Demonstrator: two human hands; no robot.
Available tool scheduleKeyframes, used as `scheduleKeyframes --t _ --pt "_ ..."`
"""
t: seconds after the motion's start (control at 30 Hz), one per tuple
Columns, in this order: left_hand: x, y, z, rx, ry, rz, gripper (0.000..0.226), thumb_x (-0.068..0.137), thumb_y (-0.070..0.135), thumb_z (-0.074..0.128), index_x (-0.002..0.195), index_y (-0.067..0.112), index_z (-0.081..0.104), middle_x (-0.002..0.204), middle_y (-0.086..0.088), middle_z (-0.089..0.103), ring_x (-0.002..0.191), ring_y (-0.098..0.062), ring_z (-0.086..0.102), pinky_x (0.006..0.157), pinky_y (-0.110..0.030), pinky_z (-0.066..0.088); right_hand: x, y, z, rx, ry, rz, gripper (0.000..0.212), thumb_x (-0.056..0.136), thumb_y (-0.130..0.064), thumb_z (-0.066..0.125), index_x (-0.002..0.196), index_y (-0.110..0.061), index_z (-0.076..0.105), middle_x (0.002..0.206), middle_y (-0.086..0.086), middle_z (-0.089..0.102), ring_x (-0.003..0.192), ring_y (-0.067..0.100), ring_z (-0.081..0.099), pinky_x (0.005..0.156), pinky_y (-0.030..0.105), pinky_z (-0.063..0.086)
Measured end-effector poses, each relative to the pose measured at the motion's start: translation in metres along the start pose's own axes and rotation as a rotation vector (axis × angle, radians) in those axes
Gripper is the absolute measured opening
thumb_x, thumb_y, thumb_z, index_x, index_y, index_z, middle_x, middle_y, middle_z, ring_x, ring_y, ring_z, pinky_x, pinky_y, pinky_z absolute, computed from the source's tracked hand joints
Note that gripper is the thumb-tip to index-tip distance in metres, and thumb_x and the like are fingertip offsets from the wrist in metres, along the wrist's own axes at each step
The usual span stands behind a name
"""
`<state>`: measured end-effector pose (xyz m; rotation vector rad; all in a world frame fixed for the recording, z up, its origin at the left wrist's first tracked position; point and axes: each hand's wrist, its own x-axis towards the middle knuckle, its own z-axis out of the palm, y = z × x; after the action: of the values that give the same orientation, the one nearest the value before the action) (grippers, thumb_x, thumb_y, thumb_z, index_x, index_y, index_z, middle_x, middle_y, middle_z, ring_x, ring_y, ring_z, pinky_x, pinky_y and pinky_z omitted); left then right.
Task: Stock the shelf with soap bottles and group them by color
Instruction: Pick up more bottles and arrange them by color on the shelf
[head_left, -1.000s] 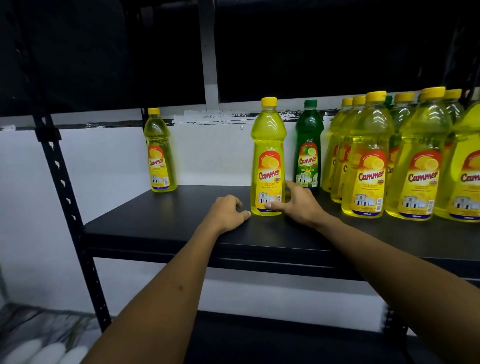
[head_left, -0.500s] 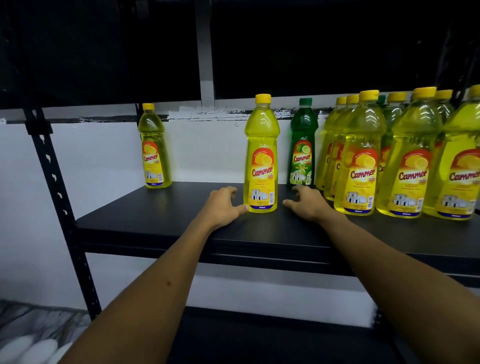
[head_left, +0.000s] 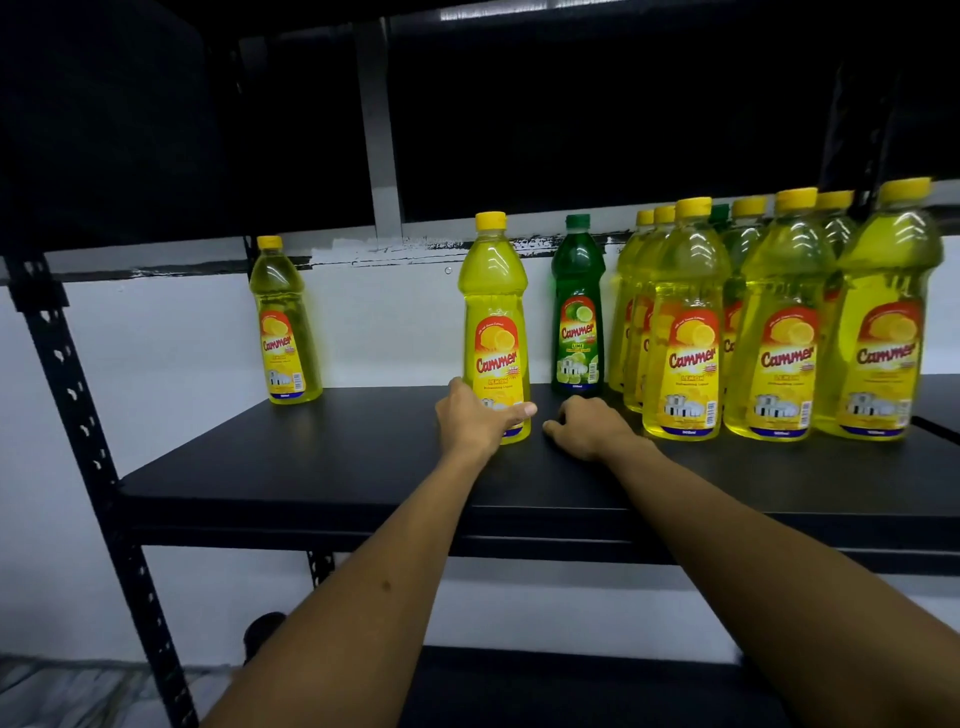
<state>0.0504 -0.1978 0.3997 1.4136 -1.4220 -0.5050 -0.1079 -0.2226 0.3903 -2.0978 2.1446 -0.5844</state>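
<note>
A yellow soap bottle (head_left: 496, 332) stands upright near the middle of the black shelf (head_left: 322, 462). My left hand (head_left: 475, 423) grips its base, thumb across the front label and fingers round the left side. My right hand (head_left: 589, 428) rests on the shelf just right of it, fingers loosely bent, holding nothing. A green soap bottle (head_left: 577, 312) stands behind, at the back. A cluster of several yellow bottles (head_left: 779, 332) fills the right side, with another green cap partly hidden among them. One more yellow bottle (head_left: 284, 327) stands alone at the back left.
A black perforated upright (head_left: 78, 415) runs down the rack's left side. An upper shelf (head_left: 467, 104) hangs dark overhead. A lower shelf (head_left: 571, 686) lies beneath my forearms. A white wall is behind the rack.
My left hand moved right and closed round the base of the middle yellow bottle. My right hand let go of that bottle and settled on the shelf beside it.
</note>
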Motion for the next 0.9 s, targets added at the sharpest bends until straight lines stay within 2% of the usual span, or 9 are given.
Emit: scheduleKeyframes --t 0.2,0.4,0.5,0.57,0.67,0.8,0.9 --pt "0.005 0.003 -0.003 0.097 0.025 -0.051 0.068 0.063 0.048 0.087 0.111 0.01 0.059 0.106 -0.005 0.061 0.099 -0.023 0.061 0.072 -0.03 0.048 -0.001 -0.001 0.0 -0.03 0.003 -0.018 0.041 0.094 -0.045 0.048 0.118 -0.012 0.057 0.114 0.011 0.062 0.101 0.026 0.06 0.087 0.043 0.052" --pt "0.015 -0.01 -0.027 0.074 -0.031 -0.023 0.069 0.061 0.049 0.087 0.113 0.012 0.062 0.113 -0.007 0.067 0.097 -0.023 0.066 0.081 -0.035 0.057 0.0 -0.004 0.001 -0.034 0.001 -0.035 0.039 0.093 -0.043 0.047 0.114 -0.012 0.058 0.113 0.012 0.061 0.099 0.028 0.06 0.087 0.044 0.052" --pt "0.02 -0.021 -0.05 0.06 -0.042 -0.026 0.07 0.065 0.046 0.086 0.119 0.012 0.056 0.117 -0.007 0.065 0.101 -0.023 0.065 0.084 -0.036 0.056 0.001 -0.012 0.002 -0.044 0.002 -0.056 0.036 0.094 -0.042 0.048 0.111 -0.011 0.059 0.111 0.012 0.062 0.096 0.027 0.06 0.085 0.042 0.053" --pt "0.023 -0.029 -0.068 0.031 -0.044 -0.036 0.074 0.066 0.04 0.087 0.122 0.013 0.045 0.118 -0.007 0.06 0.105 -0.024 0.063 0.086 -0.036 0.054 0.002 -0.021 0.005 -0.048 -0.003 -0.078 0.036 0.094 -0.041 0.048 0.109 -0.01 0.058 0.111 0.013 0.061 0.096 0.028 0.06 0.084 0.041 0.052" --pt "0.027 -0.041 -0.093 0.013 -0.024 -0.043 0.071 0.069 0.035 0.087 0.113 0.019 0.034 0.114 -0.004 0.055 0.102 -0.021 0.06 0.085 -0.034 0.051 0.003 -0.042 0.011 -0.05 -0.019 -0.129 0.034 0.094 -0.039 0.047 0.107 -0.009 0.059 0.112 0.015 0.062 0.097 0.03 0.06 0.082 0.039 0.051" --pt "0.036 -0.058 -0.121 -0.029 0.022 -0.065 0.068 0.068 0.031 0.087 0.11 0.017 0.036 0.111 -0.003 0.055 0.098 -0.019 0.058 0.081 -0.031 0.05 0.006 -0.077 0.024 -0.041 -0.032 -0.185 0.032 0.094 -0.037 0.046 0.103 -0.009 0.059 0.113 0.015 0.062 0.101 0.032 0.059 0.083 0.038 0.049" --pt "0.047 -0.073 -0.142 -0.054 0.053 -0.08 0.067 0.067 0.028 0.089 0.111 0.018 0.039 0.111 -0.002 0.056 0.098 -0.019 0.059 0.086 -0.033 0.051 0.012 -0.106 0.035 -0.038 -0.046 -0.229 0.028 0.094 -0.036 0.044 0.095 -0.01 0.056 0.109 0.014 0.061 0.097 0.033 0.058 0.081 0.038 0.049"
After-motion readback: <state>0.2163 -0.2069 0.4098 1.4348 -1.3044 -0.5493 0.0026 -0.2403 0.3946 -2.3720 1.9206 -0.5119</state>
